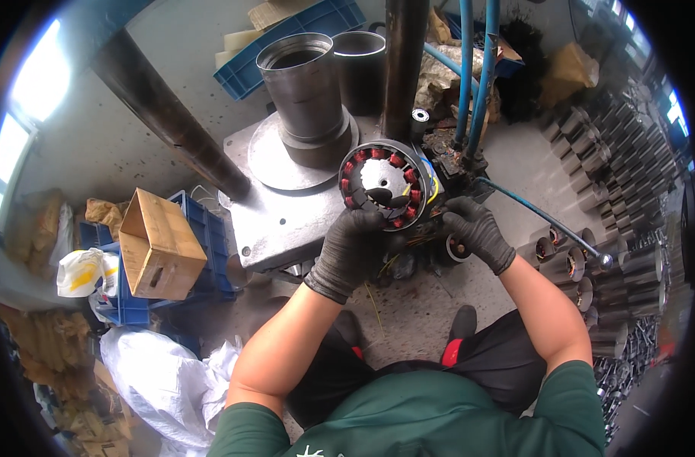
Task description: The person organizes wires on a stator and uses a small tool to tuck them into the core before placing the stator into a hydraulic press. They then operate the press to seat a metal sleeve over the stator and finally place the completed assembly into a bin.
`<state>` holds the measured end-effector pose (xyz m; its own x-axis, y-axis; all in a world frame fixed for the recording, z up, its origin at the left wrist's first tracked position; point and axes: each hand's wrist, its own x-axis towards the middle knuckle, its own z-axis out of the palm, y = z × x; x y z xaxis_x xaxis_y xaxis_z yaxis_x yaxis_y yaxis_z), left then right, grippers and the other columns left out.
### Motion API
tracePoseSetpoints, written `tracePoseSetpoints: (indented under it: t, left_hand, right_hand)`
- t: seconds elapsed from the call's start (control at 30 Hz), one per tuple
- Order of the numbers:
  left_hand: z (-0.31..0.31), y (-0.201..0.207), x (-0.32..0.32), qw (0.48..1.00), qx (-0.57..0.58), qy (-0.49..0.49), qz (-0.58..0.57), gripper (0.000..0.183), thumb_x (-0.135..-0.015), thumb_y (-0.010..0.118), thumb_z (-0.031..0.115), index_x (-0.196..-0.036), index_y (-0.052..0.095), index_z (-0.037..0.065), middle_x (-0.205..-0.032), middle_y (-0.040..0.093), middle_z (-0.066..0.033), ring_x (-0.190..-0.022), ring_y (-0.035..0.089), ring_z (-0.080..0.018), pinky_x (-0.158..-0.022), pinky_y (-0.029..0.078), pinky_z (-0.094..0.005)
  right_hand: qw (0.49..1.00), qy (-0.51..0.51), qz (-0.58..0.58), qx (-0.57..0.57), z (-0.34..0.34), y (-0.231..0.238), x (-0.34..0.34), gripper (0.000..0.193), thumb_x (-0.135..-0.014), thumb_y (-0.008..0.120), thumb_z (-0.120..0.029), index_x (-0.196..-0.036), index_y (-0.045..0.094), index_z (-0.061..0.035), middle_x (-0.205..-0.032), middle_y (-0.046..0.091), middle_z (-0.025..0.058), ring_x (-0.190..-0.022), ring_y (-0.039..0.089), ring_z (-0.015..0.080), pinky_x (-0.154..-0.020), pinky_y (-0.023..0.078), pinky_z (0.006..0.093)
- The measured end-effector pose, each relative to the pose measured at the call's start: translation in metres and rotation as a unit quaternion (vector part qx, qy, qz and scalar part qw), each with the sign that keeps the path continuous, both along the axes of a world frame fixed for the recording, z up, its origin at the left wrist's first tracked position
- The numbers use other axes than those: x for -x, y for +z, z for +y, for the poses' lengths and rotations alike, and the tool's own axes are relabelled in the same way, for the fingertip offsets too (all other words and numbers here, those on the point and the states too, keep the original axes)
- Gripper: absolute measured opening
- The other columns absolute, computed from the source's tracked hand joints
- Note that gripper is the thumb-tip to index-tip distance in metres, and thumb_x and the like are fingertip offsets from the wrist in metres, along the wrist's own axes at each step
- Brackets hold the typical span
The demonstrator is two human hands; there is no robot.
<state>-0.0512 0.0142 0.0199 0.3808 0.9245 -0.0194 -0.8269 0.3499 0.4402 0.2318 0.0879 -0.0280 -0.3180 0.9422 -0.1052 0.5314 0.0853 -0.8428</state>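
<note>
A round motor stator [417, 172] with red copper windings around its inside is tilted toward me at the press table's near right corner. My left hand [349, 247], in a dark glove, grips the stator's near rim, with the thumb over the edge into the bore. Yellow and blue lead wires [434, 185] come out on the stator's right side. Just right of these wires is my gloved right hand [478, 232], its fingers curled in. What it pinches, if anything, is too small to make out.
On the metal press table [267, 222] a steel cylinder [302, 95] stands on a round plate. Dark columns and blue hoses rise behind. A lever with a ball end [605, 261] reaches out right, near rows of metal cylinders [591, 160]. Left are a cardboard box [161, 247] and blue crates.
</note>
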Motion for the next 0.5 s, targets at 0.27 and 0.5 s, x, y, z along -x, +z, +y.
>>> tracePoseSetpoints:
  t: [0.27,0.5]
  left_hand:
    - [0.0,-0.005,-0.008,0.999,0.041,0.023,-0.01,0.052,-0.089,0.071,0.019,-0.136,0.058,0.0,-0.12,0.07,-0.0136,-0.105,0.071,-0.024,-0.081,0.064,-0.0339]
    - [0.001,0.011,-0.031,0.929,-0.097,0.234,0.269,0.047,-0.092,0.073,0.005,-0.133,0.049,0.003,-0.119,0.065,-0.0111,-0.108,0.067,-0.0182,-0.09,0.061,-0.0345]
  right_hand:
    - [0.947,-0.013,0.321,0.01,-0.043,0.055,0.023,0.041,-0.104,0.066,-0.023,-0.139,0.057,-0.0032,-0.122,0.07,0.0099,-0.098,0.074,0.0211,-0.085,0.059,0.0329]
    - [0.905,-0.004,0.417,0.081,-0.066,0.068,0.048,0.07,-0.105,0.062,-0.04,-0.161,0.034,-0.01,-0.155,0.049,0.0165,-0.126,0.064,0.031,-0.103,0.055,0.043]
